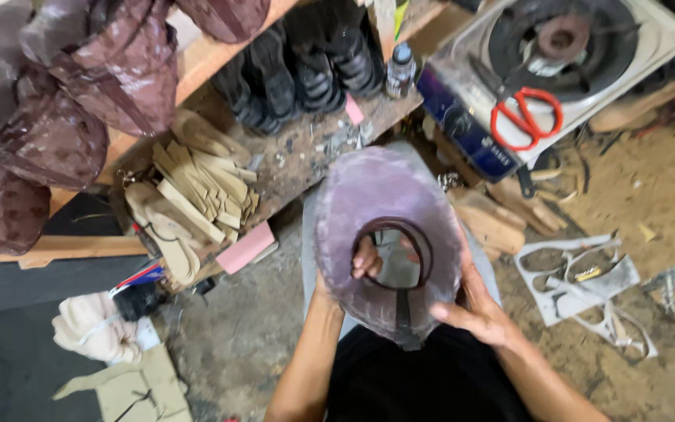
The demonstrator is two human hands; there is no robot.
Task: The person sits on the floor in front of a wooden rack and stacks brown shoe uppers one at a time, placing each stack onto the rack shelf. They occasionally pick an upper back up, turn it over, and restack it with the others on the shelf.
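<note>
Below the red scissors [526, 117], a purple shoe upper [384, 227] sits over the lap. Left hand [365, 258] hooks its opening, grip closed on the rim; right hand [474, 309] clasps the heel. Keeping both sides evenly taut seems wise.

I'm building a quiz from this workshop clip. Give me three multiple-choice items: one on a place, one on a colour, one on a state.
1. Where do the scissors lie?
A. on the stove top
B. on the floor
C. in the person's lap

2. What colour are the scissors' handles?
A. blue
B. red
C. yellow

3. How is the purple shoe upper held?
A. lying untouched
B. by one hand only
C. by both hands

Answers:
1 A, they rest on the stove's pale surface beside the burner.
2 B, both loops are red.
3 C, the left hand has its fingers through the opening and the right hand grips the edge.
</note>
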